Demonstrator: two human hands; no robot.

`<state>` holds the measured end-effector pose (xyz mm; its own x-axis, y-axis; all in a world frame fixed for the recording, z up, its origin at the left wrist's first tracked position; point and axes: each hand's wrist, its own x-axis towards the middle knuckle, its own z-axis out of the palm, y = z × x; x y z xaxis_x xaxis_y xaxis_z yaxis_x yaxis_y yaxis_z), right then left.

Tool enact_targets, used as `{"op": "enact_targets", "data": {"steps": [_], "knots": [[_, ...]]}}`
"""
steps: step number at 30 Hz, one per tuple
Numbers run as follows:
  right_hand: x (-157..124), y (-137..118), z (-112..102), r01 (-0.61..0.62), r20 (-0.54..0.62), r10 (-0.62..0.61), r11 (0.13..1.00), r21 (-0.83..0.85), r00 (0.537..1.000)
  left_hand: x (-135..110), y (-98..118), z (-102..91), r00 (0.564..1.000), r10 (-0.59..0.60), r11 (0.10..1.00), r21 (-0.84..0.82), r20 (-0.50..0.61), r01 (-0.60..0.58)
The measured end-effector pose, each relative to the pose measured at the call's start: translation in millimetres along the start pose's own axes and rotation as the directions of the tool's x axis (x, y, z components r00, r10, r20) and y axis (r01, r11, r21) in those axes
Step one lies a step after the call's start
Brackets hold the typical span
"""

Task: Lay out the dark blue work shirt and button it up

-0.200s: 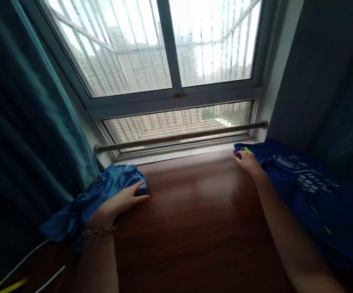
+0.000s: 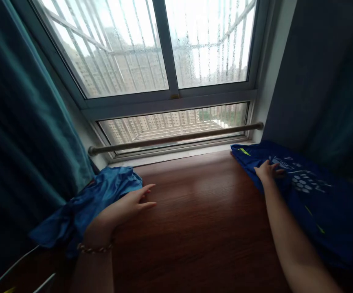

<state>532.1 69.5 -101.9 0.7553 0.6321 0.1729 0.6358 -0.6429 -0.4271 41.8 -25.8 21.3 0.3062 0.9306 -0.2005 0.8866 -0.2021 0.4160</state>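
Over the right part of the brown wooden surface (image 2: 194, 195) lies a dark blue printed garment (image 2: 316, 211), spread fairly flat, with white lettering, a paw-like print and yellow-green marks. My right hand (image 2: 268, 169) is over its left part, fingers apart, gripping nothing; whether it touches the cloth I cannot tell. On the left a lighter blue, shiny cloth (image 2: 103, 191) is bunched up beside the curtain. My left hand (image 2: 133, 201) is in front of that cloth's right end, thumb and fingers spread towards the bare wood, holding nothing. A braided bracelet (image 2: 93, 248) circles the left wrist.
A window (image 2: 170, 93) with outside bars fills the back. Low across it runs a metal rail (image 2: 176, 139). A teal curtain (image 2: 54, 122) hangs at the left, a dark wall (image 2: 301, 73) at the right. A white cable (image 2: 11, 268) lies at lower left.
My right hand has let go of the dark blue garment's far left corner and moved right over the print. My left hand has come off the lighter cloth, shifting slightly right, and opened.
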Motion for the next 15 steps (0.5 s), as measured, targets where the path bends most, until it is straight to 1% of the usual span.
{"op": "enact_targets", "data": {"steps": [2, 3, 5, 6, 8, 10, 12, 14, 15], "knots": [[3.1, 14.4, 10.2, -0.112, -0.014, 0.111, 0.993, -0.035, 0.994, -3.6, 10.8, 0.4, 1.0, 0.006, 1.0, 0.028, -0.001, -0.006], [4.5, 19.0, 14.2, -0.132, -0.025, 0.131, 0.99, -0.057, 0.991, -4.5, 14.7, 1.0, 1.0, 0.0, 0.999, 0.047, -0.007, 0.001], [8.0, 24.3, 18.1, -0.094, -0.013, 0.093, 0.991, -0.092, 0.996, -5.0, 20.2, 3.0, 1.0, -0.014, 0.996, 0.086, -0.018, 0.016], [10.4, 25.4, 17.8, -0.075, 0.016, 0.077, 0.992, -0.1, 0.997, -4.8, 22.2, 4.4, 1.0, -0.018, 0.995, 0.1, -0.018, 0.02], [15.7, 25.5, 12.4, -0.041, 0.117, 0.052, 0.995, -0.095, 0.992, -4.1, 25.7, 7.6, 1.0, -0.02, 0.993, 0.118, -0.009, 0.021], [19.8, 22.6, 1.1, 0.007, 0.221, 0.009, 0.997, -0.072, 0.975, -2.7, 29.5, 11.4, 1.0, -0.008, 0.991, 0.136, -0.002, 0.008], [19.9, 15.2, -16.1, 0.094, 0.302, -0.077, 0.995, -0.041, 0.95, 0.4, 34.5, 16.8, 0.999, 0.034, 0.987, 0.159, -0.019, -0.031], [13.3, 2.7, -38.9, 0.211, 0.374, -0.195, 0.977, -0.003, 0.907, 6.8, 41.5, 26.2, 0.994, 0.09, 0.976, 0.202, -0.058, -0.077], [6.9, -5.3, -52.2, 0.278, 0.405, -0.263, 0.96, 0.022, 0.876, 11.3, 46.1, 33.3, 0.99, 0.111, 0.968, 0.236, -0.084, -0.088]]}}
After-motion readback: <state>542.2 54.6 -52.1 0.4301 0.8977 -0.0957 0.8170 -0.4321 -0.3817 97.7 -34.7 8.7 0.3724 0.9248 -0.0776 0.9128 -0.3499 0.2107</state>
